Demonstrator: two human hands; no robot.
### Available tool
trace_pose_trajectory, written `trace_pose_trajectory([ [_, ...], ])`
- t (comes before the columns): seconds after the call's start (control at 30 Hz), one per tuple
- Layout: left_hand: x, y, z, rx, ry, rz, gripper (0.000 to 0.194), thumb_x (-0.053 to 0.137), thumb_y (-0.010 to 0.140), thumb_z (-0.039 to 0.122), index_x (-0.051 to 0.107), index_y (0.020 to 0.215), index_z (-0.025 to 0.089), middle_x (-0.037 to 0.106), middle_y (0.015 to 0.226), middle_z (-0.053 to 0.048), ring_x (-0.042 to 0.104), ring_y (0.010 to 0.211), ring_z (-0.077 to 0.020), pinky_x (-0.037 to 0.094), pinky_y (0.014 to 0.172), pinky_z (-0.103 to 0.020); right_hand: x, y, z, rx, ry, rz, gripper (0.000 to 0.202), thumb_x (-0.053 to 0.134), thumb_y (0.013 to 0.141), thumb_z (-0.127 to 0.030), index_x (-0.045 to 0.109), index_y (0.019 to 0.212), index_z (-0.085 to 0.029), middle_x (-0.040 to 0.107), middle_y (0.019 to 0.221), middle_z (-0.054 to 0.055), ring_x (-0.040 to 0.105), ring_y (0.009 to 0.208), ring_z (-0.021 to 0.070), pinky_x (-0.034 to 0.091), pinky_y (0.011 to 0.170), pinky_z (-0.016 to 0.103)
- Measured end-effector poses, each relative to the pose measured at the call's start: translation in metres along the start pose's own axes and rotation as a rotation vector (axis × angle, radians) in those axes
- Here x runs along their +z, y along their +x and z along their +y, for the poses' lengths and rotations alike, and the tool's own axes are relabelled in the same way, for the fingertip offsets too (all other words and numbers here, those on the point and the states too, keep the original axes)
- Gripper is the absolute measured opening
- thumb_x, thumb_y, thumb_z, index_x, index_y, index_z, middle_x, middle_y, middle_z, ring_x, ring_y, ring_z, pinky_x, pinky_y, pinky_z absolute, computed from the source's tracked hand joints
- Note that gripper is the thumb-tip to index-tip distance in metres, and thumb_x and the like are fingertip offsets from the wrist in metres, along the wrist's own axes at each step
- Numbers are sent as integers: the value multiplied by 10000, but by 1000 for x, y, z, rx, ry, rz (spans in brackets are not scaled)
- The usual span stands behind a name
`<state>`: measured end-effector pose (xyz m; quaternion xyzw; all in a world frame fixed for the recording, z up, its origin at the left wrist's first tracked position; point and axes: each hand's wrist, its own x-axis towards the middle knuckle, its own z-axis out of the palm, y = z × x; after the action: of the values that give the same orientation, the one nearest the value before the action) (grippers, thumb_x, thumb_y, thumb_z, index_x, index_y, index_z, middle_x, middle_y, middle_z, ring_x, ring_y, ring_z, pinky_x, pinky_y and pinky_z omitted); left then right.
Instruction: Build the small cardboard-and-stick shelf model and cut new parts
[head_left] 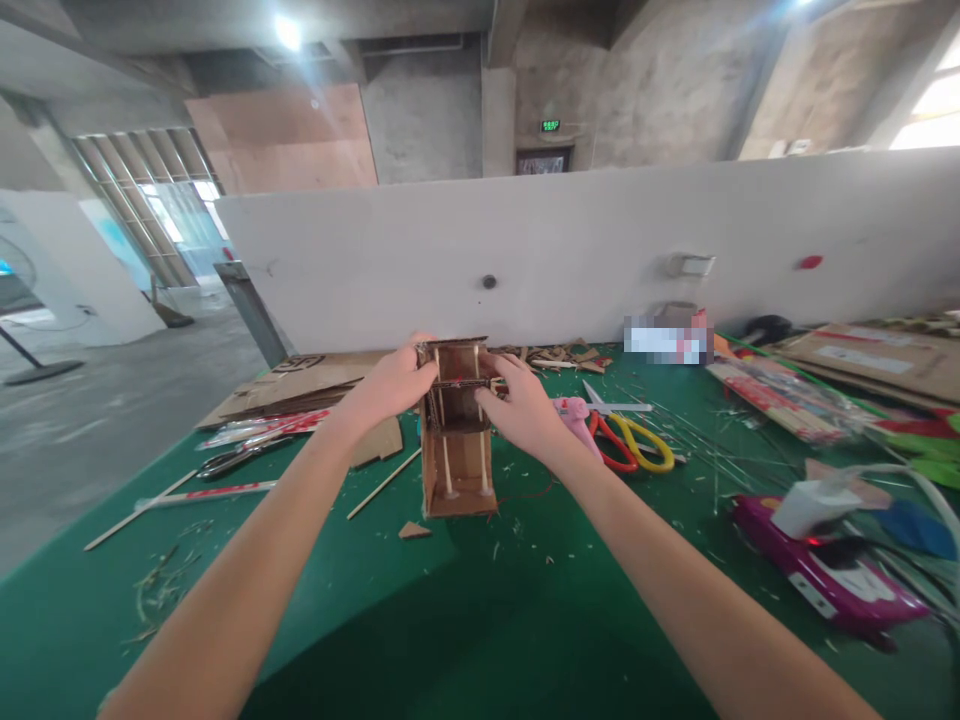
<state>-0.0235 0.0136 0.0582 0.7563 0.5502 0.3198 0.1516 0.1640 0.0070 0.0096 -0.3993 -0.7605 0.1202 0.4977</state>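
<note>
Here, the left hand (pixel 394 383) is closing partway around the top left side of a tall, brown cardboard frame with shelves (pixel 464 458), its thumb at the front. The right hand (pixel 521 405) is curling around the upper right side, its thumb bending in near the middle. Some fingers are hiding, so I cannot tell how tightly they are squeezing. The frame is sitting between both hands, and its bottom seems to be resting on the green table (pixel 375 620). Thin, pale wooden sticks (pixel 448 468) are running up inside it. If the hands are pressing too hard, the cardboard could bend or a stick could pop loose. If one hand is pushing more, everything could lean sideways and twist.
</note>
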Motion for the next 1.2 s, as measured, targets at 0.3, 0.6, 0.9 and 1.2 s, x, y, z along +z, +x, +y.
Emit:
trace_pose_trajectory([
  [0.3,8,8,-9,2,-49,37,374,406,882,345,522,1214,217,649,806,-66,605,697,-208,432,619,-314,10,3,8,134,391,-51,586,496,748,-140,516,1334,-152,605,1282,75,578,1114,182,481,918,317],
  [0.6,12,9,-9,36,-62,111,371,446,856,344,556,1187,214,660,807,-59,604,691,-198,436,643,-316,3,1,3,125,327,-61,576,489,754,-124,520,1329,-164,617,1263,76,574,1118,177,490,889,322],
  [0.9,16,-4,7,193,75,481,388,512,853,296,471,1215,161,555,1147,-156,573,1018,-278,422,931,-444,8,0,-7,130,256,44,445,563,784,-207,572,1228,-186,686,1137,71,616,1066,193,472,896,359],
  [1.2,17,-16,16,193,118,336,421,447,885,504,628,1029,153,572,1200,-145,457,1230,-288,345,1056,-451,14,0,-18,44,52,65,479,624,800,-311,550,1258,-195,656,1176,105,583,1092,226,375,977,445],
])
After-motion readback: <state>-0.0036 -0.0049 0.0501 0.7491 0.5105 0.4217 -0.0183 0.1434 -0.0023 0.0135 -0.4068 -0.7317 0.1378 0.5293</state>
